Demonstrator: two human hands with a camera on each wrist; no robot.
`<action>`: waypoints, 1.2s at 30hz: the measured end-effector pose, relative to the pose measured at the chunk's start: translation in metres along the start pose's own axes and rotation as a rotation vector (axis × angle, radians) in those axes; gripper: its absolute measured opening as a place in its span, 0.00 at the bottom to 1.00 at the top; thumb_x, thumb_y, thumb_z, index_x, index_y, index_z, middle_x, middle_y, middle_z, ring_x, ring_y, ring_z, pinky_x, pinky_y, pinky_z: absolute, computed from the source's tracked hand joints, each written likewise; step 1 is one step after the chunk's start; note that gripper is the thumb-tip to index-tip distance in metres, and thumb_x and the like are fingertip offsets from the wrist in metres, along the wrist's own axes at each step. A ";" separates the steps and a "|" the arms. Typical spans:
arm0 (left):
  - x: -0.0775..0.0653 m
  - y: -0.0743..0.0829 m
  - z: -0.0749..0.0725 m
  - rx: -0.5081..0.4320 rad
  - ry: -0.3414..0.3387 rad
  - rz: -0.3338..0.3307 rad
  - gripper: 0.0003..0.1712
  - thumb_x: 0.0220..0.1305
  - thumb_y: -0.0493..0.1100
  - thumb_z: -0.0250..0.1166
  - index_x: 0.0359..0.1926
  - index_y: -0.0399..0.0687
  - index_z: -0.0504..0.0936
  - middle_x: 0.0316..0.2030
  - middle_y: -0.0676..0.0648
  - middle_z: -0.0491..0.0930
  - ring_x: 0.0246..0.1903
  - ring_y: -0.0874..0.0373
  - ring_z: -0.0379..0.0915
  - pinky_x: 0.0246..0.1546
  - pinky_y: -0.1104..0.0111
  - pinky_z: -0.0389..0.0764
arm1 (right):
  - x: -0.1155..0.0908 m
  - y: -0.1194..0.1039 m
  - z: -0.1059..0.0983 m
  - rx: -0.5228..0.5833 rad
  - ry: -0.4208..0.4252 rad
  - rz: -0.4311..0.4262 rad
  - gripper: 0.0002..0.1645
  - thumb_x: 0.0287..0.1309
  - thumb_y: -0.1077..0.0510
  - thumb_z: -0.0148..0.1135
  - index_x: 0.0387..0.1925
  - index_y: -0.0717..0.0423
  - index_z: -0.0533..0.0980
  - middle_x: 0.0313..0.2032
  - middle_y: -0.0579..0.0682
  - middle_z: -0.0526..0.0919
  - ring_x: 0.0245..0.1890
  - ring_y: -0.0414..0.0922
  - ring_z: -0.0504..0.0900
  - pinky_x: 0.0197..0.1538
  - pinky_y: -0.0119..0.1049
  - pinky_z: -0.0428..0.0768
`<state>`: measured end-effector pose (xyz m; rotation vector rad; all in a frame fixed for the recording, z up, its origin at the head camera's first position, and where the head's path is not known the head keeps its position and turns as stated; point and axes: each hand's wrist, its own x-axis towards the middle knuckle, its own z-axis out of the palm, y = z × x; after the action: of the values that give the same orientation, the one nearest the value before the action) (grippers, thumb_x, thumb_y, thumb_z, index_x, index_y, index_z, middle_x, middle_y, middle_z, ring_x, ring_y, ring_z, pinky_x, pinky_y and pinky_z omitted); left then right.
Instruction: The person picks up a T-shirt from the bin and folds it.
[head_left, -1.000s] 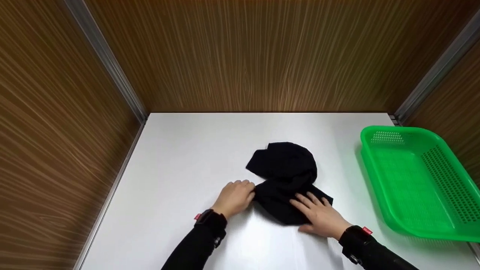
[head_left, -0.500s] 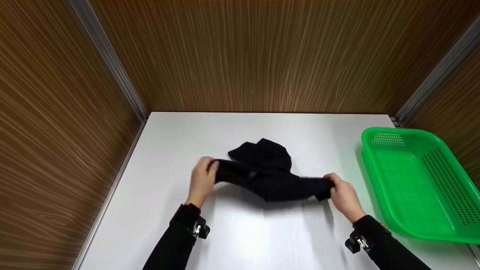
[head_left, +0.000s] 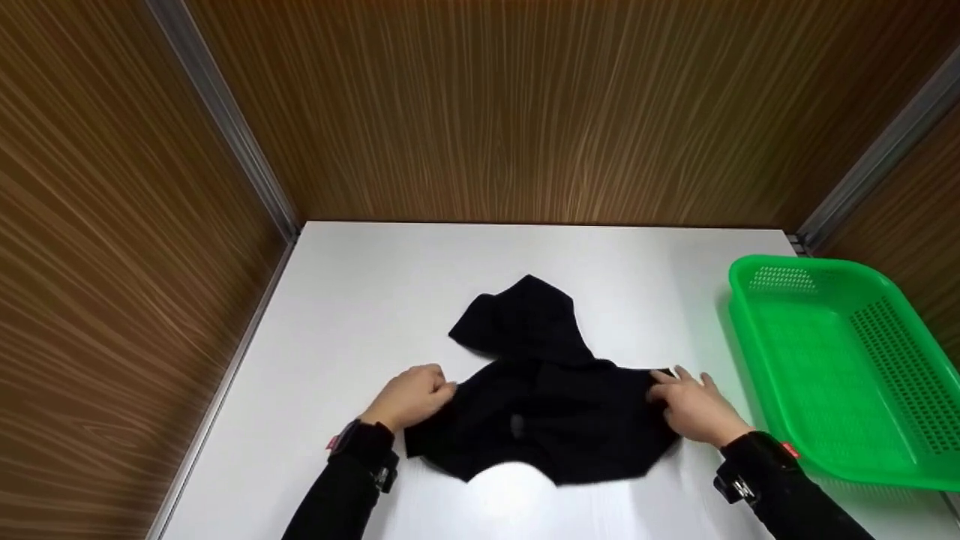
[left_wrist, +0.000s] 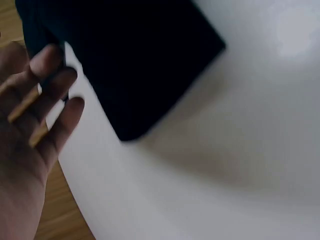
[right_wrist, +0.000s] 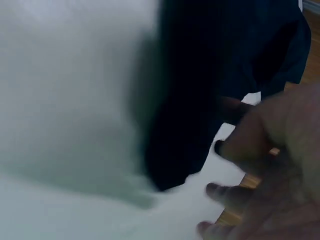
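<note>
A black cloth garment (head_left: 555, 420) lies partly spread on the white tabletop, its kind unclear. One bunched part (head_left: 517, 319) points away from me, and a wider part lies between my hands. My left hand (head_left: 412, 394) is at the garment's left edge. In the left wrist view its fingers (left_wrist: 67, 117) are loosely bent beside the cloth, pinching nothing. At the right edge, my right hand (head_left: 697, 405) touches the cloth with its fingers spread. The right wrist view, somewhat blurred, shows one finger (right_wrist: 232, 107) against the fabric, the other fingers apart from it.
A green plastic basket (head_left: 825, 375) with perforated sides stands at the right of the white table (head_left: 360, 300). Wood-patterned panels (head_left: 487, 112) enclose the table at the back and both sides, with metal strips (head_left: 232, 120) at the corners.
Both hands gripped the garment's near part, lifted it and drew it apart sideways. Now it lies lower and flatter toward me, and the fingers have loosened.
</note>
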<state>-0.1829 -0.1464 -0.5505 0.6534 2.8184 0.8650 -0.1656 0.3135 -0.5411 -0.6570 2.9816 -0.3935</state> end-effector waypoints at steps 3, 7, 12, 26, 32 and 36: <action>0.006 0.007 0.013 0.134 0.055 0.091 0.08 0.71 0.41 0.62 0.35 0.46 0.86 0.39 0.49 0.83 0.41 0.50 0.78 0.45 0.54 0.80 | 0.011 -0.011 0.008 0.040 0.054 -0.100 0.26 0.51 0.75 0.58 0.52 0.60 0.83 0.64 0.68 0.76 0.64 0.77 0.69 0.60 0.77 0.66; 0.012 0.016 0.029 0.261 0.010 0.171 0.17 0.69 0.37 0.65 0.57 0.48 0.85 0.57 0.44 0.80 0.56 0.43 0.75 0.55 0.49 0.77 | 0.032 -0.029 0.021 0.049 0.104 -0.259 0.30 0.56 0.73 0.59 0.62 0.62 0.79 0.70 0.70 0.69 0.67 0.78 0.65 0.60 0.75 0.69; 0.016 0.022 0.045 0.331 -0.037 0.168 0.18 0.69 0.39 0.66 0.59 0.51 0.84 0.53 0.44 0.78 0.49 0.47 0.74 0.50 0.55 0.79 | 0.061 -0.048 0.035 -0.030 0.068 -0.318 0.23 0.59 0.69 0.63 0.57 0.58 0.82 0.74 0.67 0.64 0.69 0.78 0.61 0.60 0.77 0.67; 0.007 0.009 0.036 0.049 0.115 0.028 0.17 0.61 0.26 0.60 0.48 0.46 0.76 0.40 0.47 0.75 0.34 0.48 0.77 0.38 0.56 0.81 | 0.076 -0.039 0.029 0.243 0.338 0.282 0.27 0.77 0.62 0.47 0.71 0.71 0.62 0.63 0.73 0.67 0.56 0.73 0.74 0.60 0.68 0.71; 0.003 -0.001 0.021 -0.017 0.163 -0.244 0.15 0.62 0.33 0.61 0.50 0.48 0.77 0.43 0.42 0.81 0.37 0.45 0.79 0.40 0.49 0.80 | 0.055 -0.013 0.020 0.184 0.246 0.481 0.25 0.70 0.64 0.46 0.62 0.76 0.68 0.55 0.77 0.70 0.47 0.75 0.78 0.52 0.72 0.72; 0.006 -0.003 0.015 -0.153 0.140 -0.334 0.17 0.70 0.41 0.57 0.58 0.48 0.77 0.35 0.44 0.83 0.31 0.50 0.76 0.39 0.53 0.78 | 0.051 -0.009 0.030 0.153 0.269 0.261 0.25 0.62 0.69 0.56 0.62 0.70 0.74 0.55 0.73 0.74 0.43 0.72 0.81 0.47 0.69 0.77</action>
<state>-0.1861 -0.1385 -0.5647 0.0998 2.8231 1.0789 -0.2049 0.2771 -0.5679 -0.2108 3.1833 -0.7313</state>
